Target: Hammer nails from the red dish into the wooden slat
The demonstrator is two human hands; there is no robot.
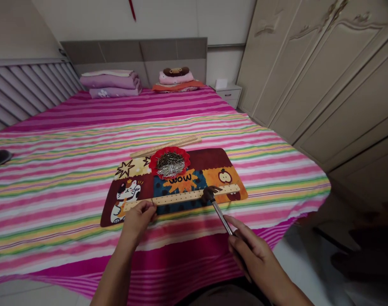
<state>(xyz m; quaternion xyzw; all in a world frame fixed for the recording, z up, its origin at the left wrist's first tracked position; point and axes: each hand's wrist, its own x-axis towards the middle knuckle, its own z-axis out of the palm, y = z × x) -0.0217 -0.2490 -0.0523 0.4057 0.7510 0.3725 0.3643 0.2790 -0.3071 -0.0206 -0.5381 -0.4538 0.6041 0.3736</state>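
Note:
My right hand (253, 250) is wrapped round the handle of a claw hammer (222, 216). The hammer's dark head is over the right part of a pale wooden strip (181, 196) with rows of small holes. Several nails stand up from the strip, mostly between the hammer head and the middle. At the strip's left part, my left hand (139, 216) is closed, thumb and finger pinching a thin nail (152, 201) against the wood. Beyond the strip, a red scalloped bowl (152, 162) holds many loose nails (171, 163), some dark and some silvery.
Under the strip and bowl lies a patterned mat (209, 159) on a bed with a striped sheet (69, 170). More wooden strips (165, 145) lie behind the bowl. Folded bedding (114, 80) is stacked at the headboard. Wardrobes (308, 72) line the right side.

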